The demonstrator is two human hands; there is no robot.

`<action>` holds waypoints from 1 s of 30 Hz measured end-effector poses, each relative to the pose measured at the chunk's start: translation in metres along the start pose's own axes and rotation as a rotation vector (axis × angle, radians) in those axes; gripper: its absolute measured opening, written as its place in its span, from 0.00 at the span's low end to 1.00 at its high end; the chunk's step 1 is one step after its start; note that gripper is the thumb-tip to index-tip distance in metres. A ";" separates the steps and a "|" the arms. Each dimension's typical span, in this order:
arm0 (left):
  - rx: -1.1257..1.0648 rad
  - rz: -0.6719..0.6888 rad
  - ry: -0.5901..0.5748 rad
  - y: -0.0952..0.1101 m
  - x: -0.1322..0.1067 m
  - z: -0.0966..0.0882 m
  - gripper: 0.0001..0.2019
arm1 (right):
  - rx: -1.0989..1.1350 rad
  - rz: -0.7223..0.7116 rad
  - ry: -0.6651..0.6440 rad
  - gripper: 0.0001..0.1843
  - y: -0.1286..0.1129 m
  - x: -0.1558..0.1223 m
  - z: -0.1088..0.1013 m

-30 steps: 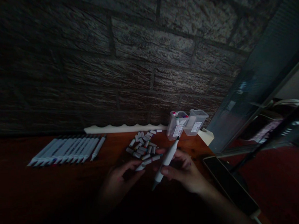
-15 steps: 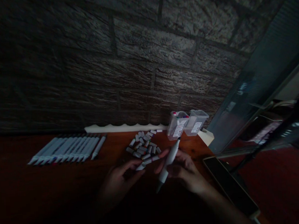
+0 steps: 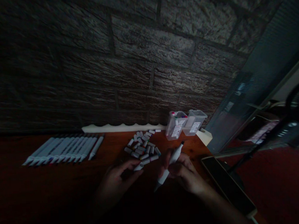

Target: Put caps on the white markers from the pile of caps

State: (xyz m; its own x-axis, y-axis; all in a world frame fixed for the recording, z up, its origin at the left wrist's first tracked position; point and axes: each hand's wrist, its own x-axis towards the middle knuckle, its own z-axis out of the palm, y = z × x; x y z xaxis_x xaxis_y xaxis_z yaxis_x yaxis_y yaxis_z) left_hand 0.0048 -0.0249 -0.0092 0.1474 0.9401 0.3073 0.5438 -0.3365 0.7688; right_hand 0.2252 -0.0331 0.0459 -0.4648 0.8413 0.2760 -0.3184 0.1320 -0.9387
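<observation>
Marker row [image 3: 63,150] lies uncapped, loose caps [image 3: 141,148] unfitted; left hand [image 3: 117,178] pinches one cap [image 3: 138,167], right hand [image 3: 188,173] grips a bare-tipped marker [image 3: 176,154].

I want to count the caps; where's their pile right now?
In the head view, the pile of caps lies on the table, right of the marker row, just beyond the left hand.

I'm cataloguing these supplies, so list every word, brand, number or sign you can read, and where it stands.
No text is readable.
Label on the left clear container: too small and blurred.
Label on the right clear container: likewise.
Row of markers: any print is too dim.
Marker in the right hand: no lettering discernible.
</observation>
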 end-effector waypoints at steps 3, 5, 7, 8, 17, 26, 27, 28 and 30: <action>-0.013 0.011 -0.008 0.000 0.000 0.000 0.12 | -0.002 0.043 0.027 0.06 -0.003 0.001 0.002; -0.029 0.029 -0.022 0.000 0.000 0.000 0.11 | -0.004 0.105 0.067 0.09 -0.004 0.001 0.003; -0.034 0.036 -0.018 0.001 0.000 0.000 0.11 | -0.007 0.151 0.132 0.12 -0.004 0.002 0.003; -0.031 0.037 -0.008 0.001 0.000 0.000 0.11 | -0.008 0.158 0.174 0.13 -0.003 0.003 0.003; -0.024 0.043 -0.004 0.007 0.000 0.001 0.11 | -0.010 0.145 0.525 0.23 -0.005 0.014 0.004; -0.032 0.055 0.002 0.006 0.000 0.001 0.12 | 0.059 0.175 0.586 0.24 -0.007 0.016 0.001; -0.031 0.055 0.000 0.005 0.000 0.002 0.12 | 0.058 0.175 0.581 0.24 -0.007 0.016 0.002; -0.032 0.055 -0.001 0.005 0.000 0.002 0.11 | 0.056 0.171 0.581 0.24 -0.006 0.016 0.002; -0.042 0.055 0.006 0.004 0.000 0.002 0.11 | 0.051 0.162 0.596 0.24 -0.006 0.017 0.002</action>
State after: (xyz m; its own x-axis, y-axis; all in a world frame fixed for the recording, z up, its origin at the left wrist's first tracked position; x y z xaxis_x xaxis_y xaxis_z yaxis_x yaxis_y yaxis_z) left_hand 0.0089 -0.0260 -0.0073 0.1713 0.9199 0.3528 0.4996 -0.3897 0.7736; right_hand 0.2173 -0.0209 0.0562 0.0262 0.9986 -0.0455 -0.3287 -0.0344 -0.9438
